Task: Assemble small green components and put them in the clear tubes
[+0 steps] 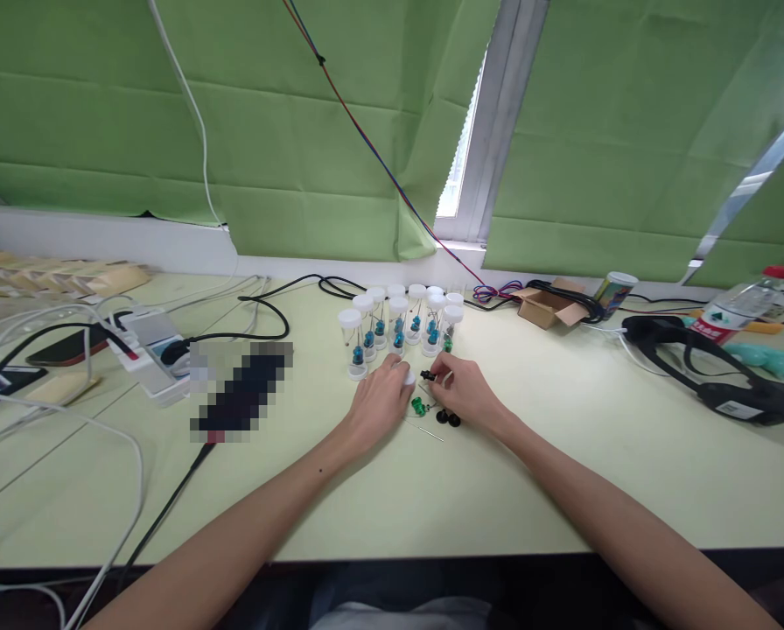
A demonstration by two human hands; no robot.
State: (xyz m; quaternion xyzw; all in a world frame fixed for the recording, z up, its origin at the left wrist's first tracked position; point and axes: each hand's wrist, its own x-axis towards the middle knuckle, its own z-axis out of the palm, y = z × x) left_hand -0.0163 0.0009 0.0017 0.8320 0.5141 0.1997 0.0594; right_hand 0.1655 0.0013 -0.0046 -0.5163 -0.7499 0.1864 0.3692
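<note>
My left hand (pixel 380 395) is closed, with a white cap (pixel 409 378) showing between its thumb and fingers; the hand hides whatever lies beneath. Between the fingertips of my right hand (pixel 465 385) is a small black part (pixel 427 375). On the table between the hands lies a small green part (pixel 419 406). Two black discs (pixel 448 418) lie just below the right fingers, and a thin metal pin (pixel 431 433) is nearer to me. Behind both hands stand several clear tubes (pixel 351 343) with white caps, upright, most with blue parts and thin rods inside.
A power strip (pixel 143 350), cables and a blurred-out dark object (pixel 244 389) are on the left. Farther right are an open cardboard box (pixel 549 306), a can (pixel 613 294), a black headset (pixel 713 385) and a plastic bottle (pixel 739 311). Green blinds (pixel 339 131) hang behind the table.
</note>
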